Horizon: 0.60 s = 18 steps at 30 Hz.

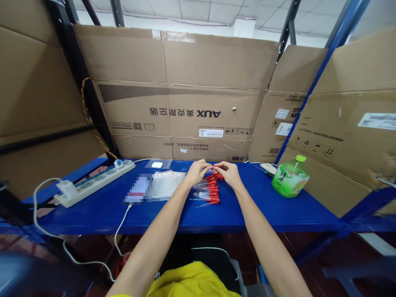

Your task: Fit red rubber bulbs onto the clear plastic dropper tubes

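Observation:
My left hand [196,171] and my right hand [229,172] meet above the back middle of the blue table [260,210]. Fingertips of both are pinched together around a small red-ended piece [213,167], mostly covered by the fingers. Just below them lies a row of thin pieces with red ends [213,193] and clear or silvery shafts pointing left; their exact kind is too small to tell. To the left of my left hand is a stack of clear plastic bags [167,185].
A blurred-out phone [138,189] on a charging cable lies left of the bags. A white power strip [95,183] runs along the left side. A white earbud case [157,165] sits at the back. On the right stands a green bottle [290,177]. Cardboard panels [185,62] wall the table.

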### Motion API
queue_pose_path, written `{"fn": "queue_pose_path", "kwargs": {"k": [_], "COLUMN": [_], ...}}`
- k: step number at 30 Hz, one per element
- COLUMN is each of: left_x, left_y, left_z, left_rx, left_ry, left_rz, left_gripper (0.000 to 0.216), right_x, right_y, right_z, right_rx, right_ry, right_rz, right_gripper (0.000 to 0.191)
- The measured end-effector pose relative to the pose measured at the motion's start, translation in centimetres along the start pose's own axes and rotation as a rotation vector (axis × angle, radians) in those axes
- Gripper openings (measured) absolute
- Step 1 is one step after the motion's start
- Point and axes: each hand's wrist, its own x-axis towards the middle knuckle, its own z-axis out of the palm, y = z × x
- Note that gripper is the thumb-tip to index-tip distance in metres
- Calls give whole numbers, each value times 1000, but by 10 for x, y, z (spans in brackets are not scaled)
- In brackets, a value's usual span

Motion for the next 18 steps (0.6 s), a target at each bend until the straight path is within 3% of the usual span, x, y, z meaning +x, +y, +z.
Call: {"fn": "queue_pose_path", "kwargs": {"k": [10,14,18], "left_x": [0,0,-1], "left_y": [3,2,-5], "left_z": [1,1,-2], "left_rx": [144,161,157], "left_ry": [-57,17,88], "left_rz": [51,36,37], "left_gripper": [39,40,40], "right_x": [-3,-1,3], "right_y": [-1,1,5], "right_z": [-2,-7,-13], "right_rx": [-133,-184,-66], "right_ry": [-83,-38,-25], "right_rz": [-54,-94,-27], "right_gripper": [35,37,45]}}
